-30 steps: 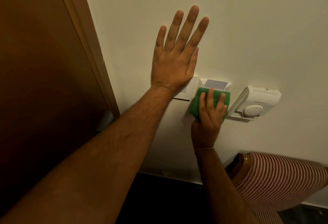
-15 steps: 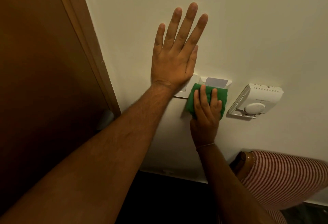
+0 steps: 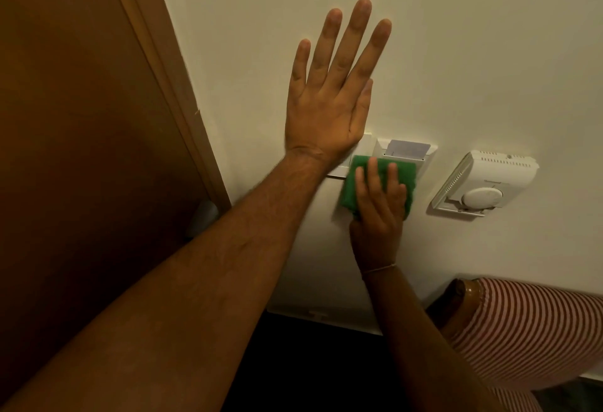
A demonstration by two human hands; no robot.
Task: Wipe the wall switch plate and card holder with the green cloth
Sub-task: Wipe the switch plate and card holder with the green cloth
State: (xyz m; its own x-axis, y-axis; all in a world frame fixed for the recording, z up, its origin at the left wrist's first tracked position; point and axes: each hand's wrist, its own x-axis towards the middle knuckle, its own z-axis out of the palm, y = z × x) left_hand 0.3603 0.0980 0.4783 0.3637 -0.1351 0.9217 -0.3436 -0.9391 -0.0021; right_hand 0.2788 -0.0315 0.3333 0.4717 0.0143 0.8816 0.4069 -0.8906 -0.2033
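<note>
Pale wall [image 3: 456, 52] beside a brown door [image 3: 81, 117], with a striped chair back [image 3: 538, 330] at lower right; my left hand [image 3: 329, 108] lies open and flat on the wall, its heel overlapping the switch plate [image 3: 363, 147]; my right hand [image 3: 380, 202] presses the green cloth [image 3: 354, 193] with fingers spread over the lower part of the card holder [image 3: 424, 152], just beside the plate. The cloth appears soft, light and folded into a pad, best held flat under the palm; the holder looks like thin rigid plastic, a card [image 3: 408, 147] standing in its slot, so I judge light pressure wise. A white thermostat [image 3: 486, 186] sits apart, toward the wall's right.
</note>
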